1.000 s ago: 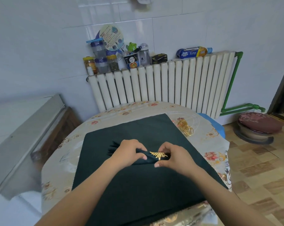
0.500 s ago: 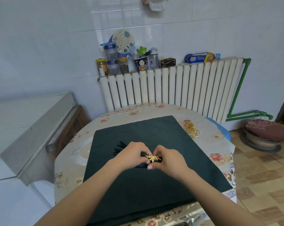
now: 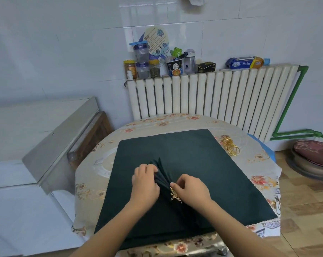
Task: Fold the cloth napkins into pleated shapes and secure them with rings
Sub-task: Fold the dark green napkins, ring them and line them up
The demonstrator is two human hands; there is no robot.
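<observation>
Over on the left stands a metal-topped cabinet (image 3: pixel 51 130), and then we're onto the round tabletop (image 3: pixel 94 184) with its floral cover, a flat dark green cloth (image 3: pixel 221 182) spread across the middle. Left hand (image 3: pixel 145 184) first: fingers curled over the fanned end of the pleated napkin (image 3: pixel 161 176), gripping the folds together. The napkin's long axis runs on a diagonal, the fan pointing up and away to the left, the narrow banded end coming down toward the person on the right. Sitting on that narrow end is the gold leaf ring (image 3: pixel 175 195), and the right hand (image 3: pixel 193 190) is right on it, fingertips pinching at the ring and the cloth beneath. So the ring lies just left of the right hand, between the two hands, and the right is the nearer one to slide it; my read is that it needs to travel along that diagonal toward the fan. Farther right, well clear near the table's edge, waits a pile of spare gold rings (image 3: pixel 231 148).
</observation>
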